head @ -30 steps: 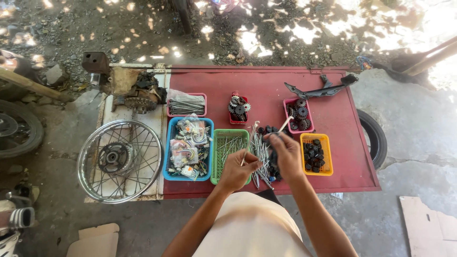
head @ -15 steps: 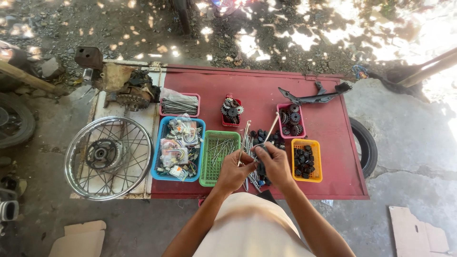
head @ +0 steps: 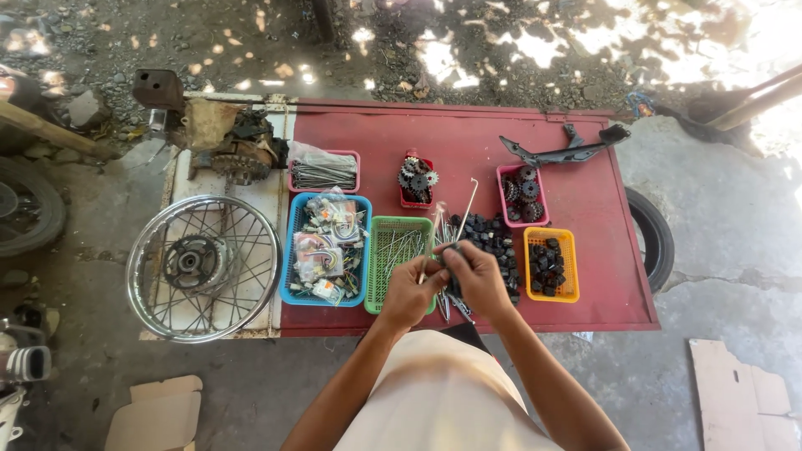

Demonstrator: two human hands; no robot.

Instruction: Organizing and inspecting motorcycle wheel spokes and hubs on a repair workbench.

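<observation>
hands [head: 447,280] met; spokes [head: 443,238] between fingertips.

Red table [head: 585,217], blue basket [head: 291,250], green basket [head: 376,276], yellow basket [head: 571,266], pink trays [head: 504,194]

light: daylight, even shade over the red table [head: 585,200] | dappled sun patches on gravel beyond its far edge | glare: blown-out white at top right corner | focus: sharp centre, slight wide-angle bend at frame edges | shadows: soft

Bins crowd near edge; red tabletop [head: 468,138] beyond bare.
</observation>
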